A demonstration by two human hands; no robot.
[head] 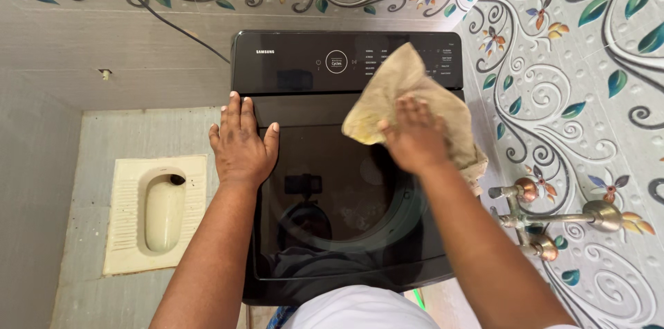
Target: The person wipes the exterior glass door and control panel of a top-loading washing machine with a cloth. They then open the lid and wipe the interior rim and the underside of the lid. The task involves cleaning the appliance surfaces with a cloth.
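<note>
A black top-loading washing machine (325,191) with a dark glass lid fills the middle of the view. Its control panel (304,63) runs along the far edge. My left hand (241,144) lies flat, fingers apart, on the lid's left side near the panel. My right hand (413,137) presses a crumpled beige cloth (398,87) against the lid's right side; the cloth spreads up over the panel's right end and hangs past the machine's right edge.
A cream squat toilet pan (158,213) is set in the grey floor to the left. Metal taps and pipes (553,217) stick out of the floral-tiled wall (588,59) on the right. A dark cable (166,18) crosses the back wall.
</note>
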